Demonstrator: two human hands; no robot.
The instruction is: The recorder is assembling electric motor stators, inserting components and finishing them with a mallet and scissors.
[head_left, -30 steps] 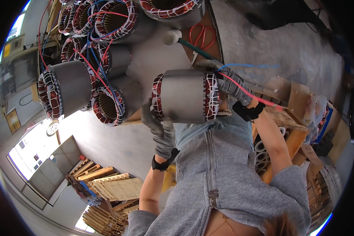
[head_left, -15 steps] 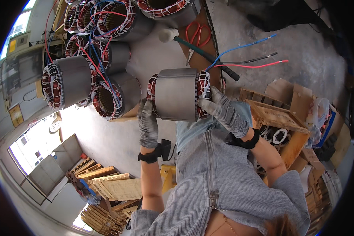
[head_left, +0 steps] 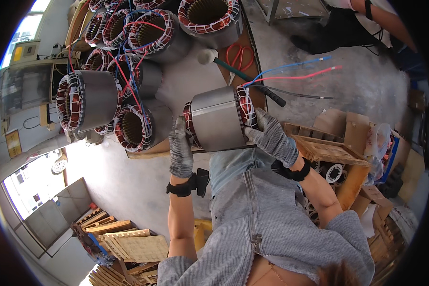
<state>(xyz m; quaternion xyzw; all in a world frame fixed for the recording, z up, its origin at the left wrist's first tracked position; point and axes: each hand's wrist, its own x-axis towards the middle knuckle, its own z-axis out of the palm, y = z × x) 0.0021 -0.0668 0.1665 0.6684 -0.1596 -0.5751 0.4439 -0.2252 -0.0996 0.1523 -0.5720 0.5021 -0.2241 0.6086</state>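
Observation:
A motor stator (head_left: 217,121), a grey steel cylinder with white-laced copper windings at both ends, lies on its side at the table's near edge, slightly tilted. My left hand (head_left: 180,150), in a grey knit glove, presses against its left winding with fingers stretched upward. At the other end my gloved right hand (head_left: 271,138) grips the right winding (head_left: 246,108), thumb at the near side. Blue, red and black leads trail right from that winding. Beyond the stator lie a mallet (head_left: 243,75) with a pale head and dark handle, and red-handled scissors (head_left: 240,57), partly covered by the mallet.
Several more stators (head_left: 97,101) with tangled leads crowd the table's left and far side. A wooden crate (head_left: 331,148) with ringed parts stands at right by cardboard boxes (head_left: 357,128). Pallets (head_left: 133,245) are stacked lower left. Another person's arm (head_left: 391,21) shows top right.
The stator has rolled a little toward me between my hands, its seam now lower. The black lead has swung below the red one. Another person's arm has come into view.

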